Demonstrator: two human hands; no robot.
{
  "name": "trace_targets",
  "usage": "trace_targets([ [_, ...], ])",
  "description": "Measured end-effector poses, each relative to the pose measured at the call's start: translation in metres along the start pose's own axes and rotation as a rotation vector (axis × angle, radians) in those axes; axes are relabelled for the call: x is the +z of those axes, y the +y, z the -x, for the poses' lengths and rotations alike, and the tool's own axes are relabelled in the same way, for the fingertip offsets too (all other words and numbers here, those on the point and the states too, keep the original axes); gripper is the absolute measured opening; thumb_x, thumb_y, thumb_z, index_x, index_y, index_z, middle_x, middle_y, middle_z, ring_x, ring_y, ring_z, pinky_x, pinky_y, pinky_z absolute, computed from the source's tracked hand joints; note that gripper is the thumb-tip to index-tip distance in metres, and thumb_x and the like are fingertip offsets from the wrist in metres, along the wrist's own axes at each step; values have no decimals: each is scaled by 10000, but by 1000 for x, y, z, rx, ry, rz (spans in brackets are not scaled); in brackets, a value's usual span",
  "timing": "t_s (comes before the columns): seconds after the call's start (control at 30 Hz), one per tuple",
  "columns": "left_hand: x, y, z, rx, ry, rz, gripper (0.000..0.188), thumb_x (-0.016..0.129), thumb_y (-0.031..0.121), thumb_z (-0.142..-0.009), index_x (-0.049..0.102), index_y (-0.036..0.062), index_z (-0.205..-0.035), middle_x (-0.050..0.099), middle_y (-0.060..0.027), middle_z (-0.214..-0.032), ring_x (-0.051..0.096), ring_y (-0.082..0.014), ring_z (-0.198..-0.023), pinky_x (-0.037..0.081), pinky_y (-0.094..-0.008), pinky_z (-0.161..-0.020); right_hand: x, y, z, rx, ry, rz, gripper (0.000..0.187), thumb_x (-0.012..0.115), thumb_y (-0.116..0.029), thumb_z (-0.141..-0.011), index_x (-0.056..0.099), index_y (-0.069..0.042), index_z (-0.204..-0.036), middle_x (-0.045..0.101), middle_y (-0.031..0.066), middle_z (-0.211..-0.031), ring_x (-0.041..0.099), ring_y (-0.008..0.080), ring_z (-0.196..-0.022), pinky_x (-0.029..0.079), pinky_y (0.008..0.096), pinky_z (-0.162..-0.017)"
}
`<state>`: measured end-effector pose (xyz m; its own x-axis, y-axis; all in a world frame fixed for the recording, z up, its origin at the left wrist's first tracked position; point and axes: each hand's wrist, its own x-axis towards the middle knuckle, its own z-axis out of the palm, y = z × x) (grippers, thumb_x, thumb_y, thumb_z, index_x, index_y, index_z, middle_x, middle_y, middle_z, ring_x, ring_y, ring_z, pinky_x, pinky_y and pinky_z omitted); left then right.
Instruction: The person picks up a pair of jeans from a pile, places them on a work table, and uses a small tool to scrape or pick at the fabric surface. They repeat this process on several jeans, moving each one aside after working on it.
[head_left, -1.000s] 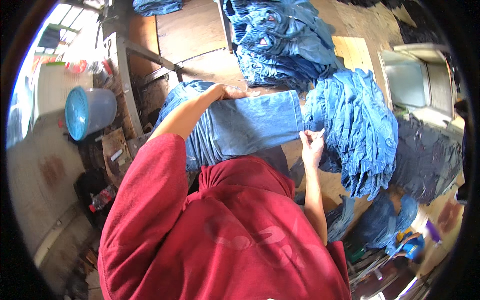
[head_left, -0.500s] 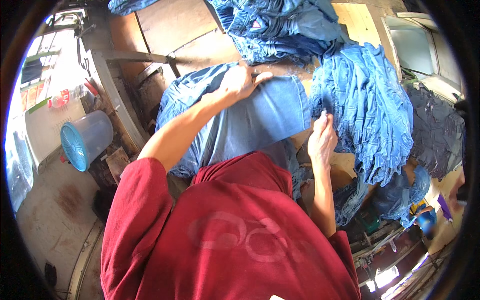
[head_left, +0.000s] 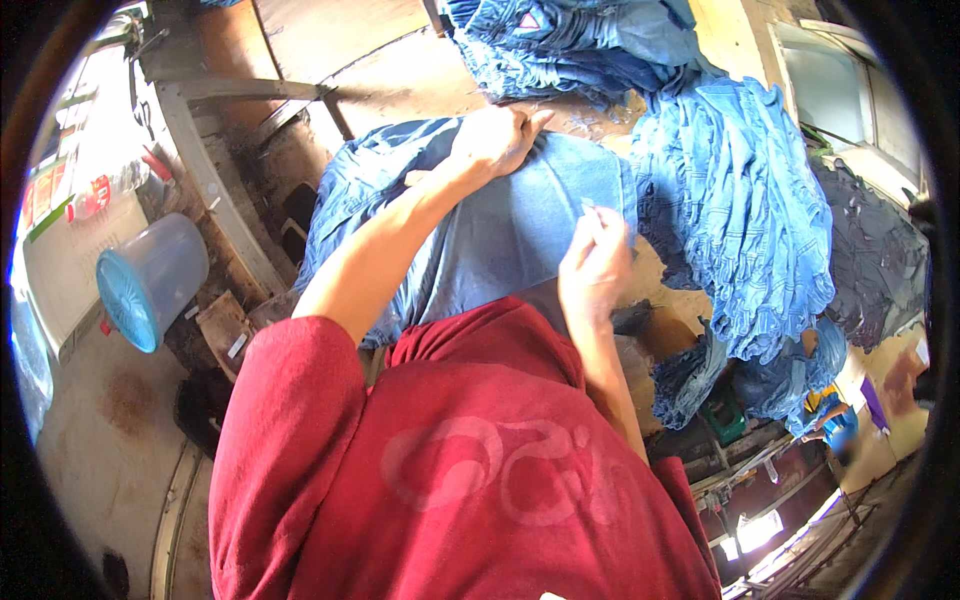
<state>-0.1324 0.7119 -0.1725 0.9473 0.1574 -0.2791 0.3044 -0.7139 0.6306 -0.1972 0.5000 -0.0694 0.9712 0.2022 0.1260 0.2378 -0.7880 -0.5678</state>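
Observation:
Across my lap lies a pair of blue jeans (head_left: 480, 240), one leg spread out with its hem toward the right. My left hand (head_left: 498, 140) is closed on the far edge of that leg, thumb outward. Over the near part of the leg, close to the hem, is my right hand (head_left: 597, 265), slightly blurred. Its fingers are pinched around a small pale tool (head_left: 588, 205) with a narrow tip; its exact kind is too small to tell.
Heaps of blue jeans (head_left: 740, 210) lie at the right, with another denim pile (head_left: 580, 50) beyond. Dark garments (head_left: 875, 255) sit farther right. A clear tub with a blue lid (head_left: 130, 300) lies at left beside a wooden frame (head_left: 215, 180). Another person (head_left: 830, 425) shows at the lower right.
My right hand has moved left, from beside the hem to over the trouser leg, with the small tool in it. My left hand has shifted slightly farther away and right, still on the jeans.

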Motion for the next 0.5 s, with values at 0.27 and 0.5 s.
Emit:
trace_targets([
  [0.27,-13,13,2,-69,-83,3,713,476,619,-1064,799,9,-885,763,-245,-916,751,-422,-907,586,-491,-887,-30,87,-18,308,-140,-41,228,790,-215,-983,708,-3,-1006,585,39,-635,530,128,-572,428,350,-559],
  [0.5,-12,6,-1,5,-138,79,691,498,601,-1070,777,-13,-916,737,-290,-898,739,-443,-902,567,-499,-872,-26,98,-44,76,-145,135,281,710,-218,-1029,604,-51,-830,592,125,-645,592,269,-554,452,420,-559],
])
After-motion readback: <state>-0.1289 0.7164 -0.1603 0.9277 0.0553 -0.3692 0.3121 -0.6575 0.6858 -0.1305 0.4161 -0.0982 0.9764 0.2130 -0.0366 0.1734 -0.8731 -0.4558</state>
